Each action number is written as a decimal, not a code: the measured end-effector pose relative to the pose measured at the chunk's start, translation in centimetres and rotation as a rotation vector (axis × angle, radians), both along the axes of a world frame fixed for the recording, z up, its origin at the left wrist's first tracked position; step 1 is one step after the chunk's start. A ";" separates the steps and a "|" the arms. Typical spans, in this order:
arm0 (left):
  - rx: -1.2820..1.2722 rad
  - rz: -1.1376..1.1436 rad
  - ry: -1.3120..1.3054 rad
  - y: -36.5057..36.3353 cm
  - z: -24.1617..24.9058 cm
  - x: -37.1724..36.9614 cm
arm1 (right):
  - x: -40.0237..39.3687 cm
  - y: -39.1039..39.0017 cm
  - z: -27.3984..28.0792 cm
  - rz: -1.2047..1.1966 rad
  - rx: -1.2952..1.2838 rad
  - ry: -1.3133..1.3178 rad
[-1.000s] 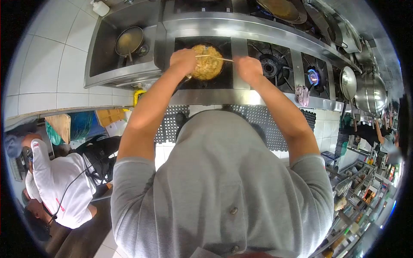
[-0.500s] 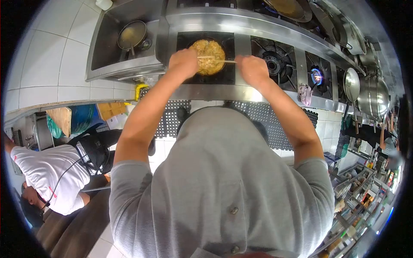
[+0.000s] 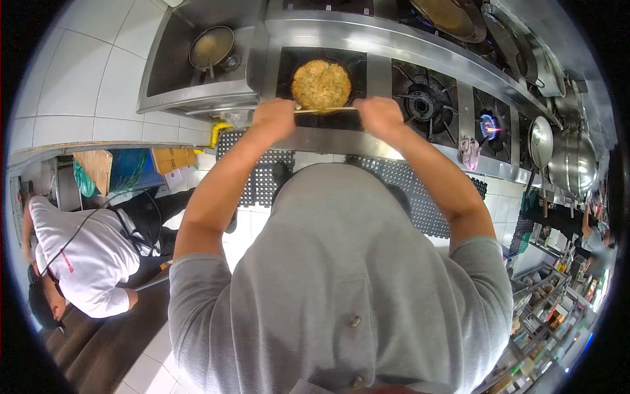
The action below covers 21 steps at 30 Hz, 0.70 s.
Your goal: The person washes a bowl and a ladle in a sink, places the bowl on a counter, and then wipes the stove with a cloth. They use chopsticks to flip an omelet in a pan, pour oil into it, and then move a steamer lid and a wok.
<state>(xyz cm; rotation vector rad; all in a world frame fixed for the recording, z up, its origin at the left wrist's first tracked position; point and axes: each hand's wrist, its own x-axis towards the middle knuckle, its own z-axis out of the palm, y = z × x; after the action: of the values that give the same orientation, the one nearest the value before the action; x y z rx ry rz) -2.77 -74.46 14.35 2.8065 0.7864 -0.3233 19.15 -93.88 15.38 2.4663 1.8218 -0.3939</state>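
A dark pan [image 3: 350, 64] holding a round golden, crusty cake of food [image 3: 321, 84] sits on the burner straight ahead. My left hand [image 3: 275, 118] is closed at the pan's near-left rim, where its handle is hidden under my fingers. My right hand [image 3: 378, 115] is closed on thin wooden chopsticks [image 3: 326, 109]. They lie level across the pan's near edge and reach to my left hand. Both hands are just short of the food, not over it.
A small pan [image 3: 211, 47] rests in a steel basin at the left. An unlit burner [image 3: 421, 104] and a lit blue flame [image 3: 489, 127] lie right, with a cloth [image 3: 469, 152] and steel pots [image 3: 567, 161]. A person in white [image 3: 85, 256] bends at my left.
My hands have drawn back toward me, off the food, and the chopsticks came from above the food to the pan's near edge. The person in white has bent further down.
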 end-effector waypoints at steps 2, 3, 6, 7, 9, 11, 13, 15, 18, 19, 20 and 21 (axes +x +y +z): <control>-0.008 0.064 0.052 1.6 -0.3 -1.5 | 1.5 -0.6 0.3 -0.017 0.002 0.000; -0.007 0.065 0.053 1.6 1.5 -1.3 | 1.9 -0.5 0.8 -0.036 0.002 0.001; -0.060 0.132 -0.040 1.2 4.4 -1.1 | 0.7 0.3 1.7 -0.063 0.117 0.056; -0.056 0.133 -0.042 1.3 3.5 -0.8 | 0.3 1.0 2.0 -0.056 0.161 0.043; 0.038 0.084 -0.011 1.5 1.3 -0.2 | -0.1 1.8 0.5 -0.056 0.167 0.014; 0.025 0.151 0.023 1.8 0.8 -1.1 | 0.1 1.5 0.1 -0.046 0.110 0.051; 0.013 0.221 0.050 3.1 1.1 -1.6 | 1.2 0.6 0.9 -0.048 0.096 0.029; -0.019 0.185 0.003 3.4 3.1 -2.2 | 0.9 0.1 2.6 -0.056 0.062 0.024; 0.024 0.162 -0.020 2.5 4.4 -0.7 | -1.3 1.9 4.7 -0.034 0.130 0.063; 0.054 0.163 -0.013 2.6 4.4 -0.1 | -2.0 2.4 4.2 -0.035 0.136 0.058; 0.060 0.162 -0.021 2.9 3.2 0.1 | -2.6 2.8 2.8 0.003 0.119 0.073; 0.090 0.160 0.015 3.2 1.0 0.1 | -3.1 2.8 1.0 0.040 0.099 0.090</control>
<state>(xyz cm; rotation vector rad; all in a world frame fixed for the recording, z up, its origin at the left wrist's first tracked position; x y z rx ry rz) -2.64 -71.22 15.39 2.8032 1.0461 -0.2895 16.05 -91.05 16.39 2.5100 1.9681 -0.4288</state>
